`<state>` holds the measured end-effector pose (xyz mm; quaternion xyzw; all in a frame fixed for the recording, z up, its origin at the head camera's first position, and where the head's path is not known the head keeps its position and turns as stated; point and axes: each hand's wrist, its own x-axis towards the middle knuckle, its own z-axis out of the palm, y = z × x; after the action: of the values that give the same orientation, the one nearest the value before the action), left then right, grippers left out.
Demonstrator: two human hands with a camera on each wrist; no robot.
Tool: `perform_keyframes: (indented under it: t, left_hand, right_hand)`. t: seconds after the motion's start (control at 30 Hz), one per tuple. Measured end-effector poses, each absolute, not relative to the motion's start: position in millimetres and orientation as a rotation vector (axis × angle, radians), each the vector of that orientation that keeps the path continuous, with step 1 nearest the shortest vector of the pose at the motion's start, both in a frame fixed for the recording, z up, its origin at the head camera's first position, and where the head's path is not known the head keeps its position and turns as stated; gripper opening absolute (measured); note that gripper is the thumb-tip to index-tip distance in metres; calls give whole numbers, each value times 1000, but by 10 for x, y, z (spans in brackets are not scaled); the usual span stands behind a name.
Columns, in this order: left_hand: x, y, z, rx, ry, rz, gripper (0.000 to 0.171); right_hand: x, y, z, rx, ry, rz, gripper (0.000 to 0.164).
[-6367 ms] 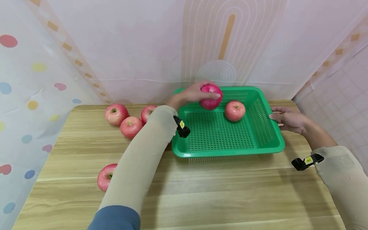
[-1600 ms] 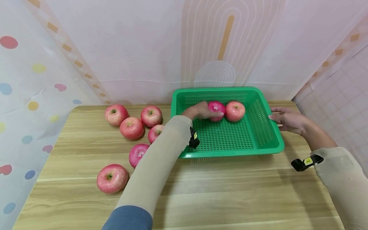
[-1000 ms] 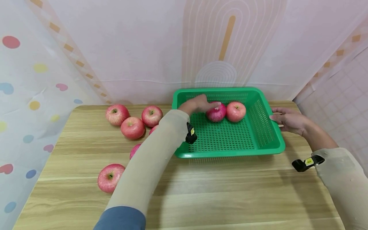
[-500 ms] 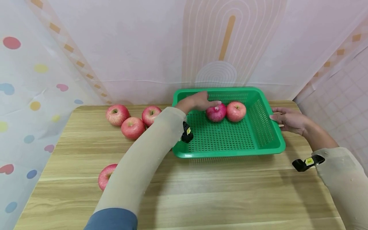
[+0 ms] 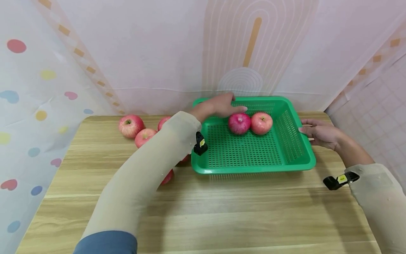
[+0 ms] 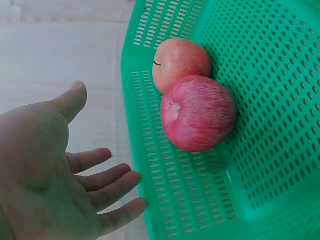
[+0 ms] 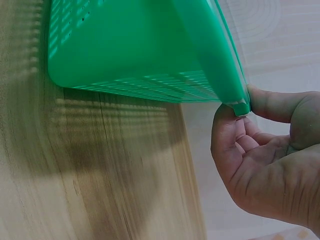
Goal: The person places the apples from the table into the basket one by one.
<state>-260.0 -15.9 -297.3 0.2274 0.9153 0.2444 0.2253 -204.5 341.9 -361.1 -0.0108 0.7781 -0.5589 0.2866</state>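
Note:
A green plastic basket (image 5: 250,169) with slotted walls stands at the back of the wooden table. Two apples lie side by side on its floor: a deep pink apple (image 5: 239,124) and a paler red apple (image 5: 261,123). My left hand (image 5: 222,105) hovers above the basket's back left part, just behind the pink apple; in the left wrist view its fingers (image 6: 117,192) are spread and hold nothing. At the basket's right end, my right hand (image 5: 323,134) pinches the rim, thumb (image 7: 272,104) on top and fingers curled beneath.
Left of the basket, several more apples lie on the table (image 5: 222,211): one at the back left (image 5: 131,126), others partly hidden by the left sleeve (image 5: 146,173). A patterned cloth wall (image 5: 152,53) rises right behind the table's back edge.
My left hand set the pink apple down beside the other one, released it, and drew up and back from it. The right hand stayed at the basket rim.

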Motion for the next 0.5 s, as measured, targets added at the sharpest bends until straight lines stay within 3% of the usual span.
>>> perform_keyframes:
  t: [0.23, 0.5]
  left_hand:
    - [-2524, -145, -2862, 760, 2568, 651, 71]
    - [-2399, -210, -2776, 894, 2600, 614, 70]
  right_hand:
    - [-2049, 3410, -3610, -16, 2081, -1482, 46]
    - [-2061, 3414, -3610, -2, 2069, -1502, 38]
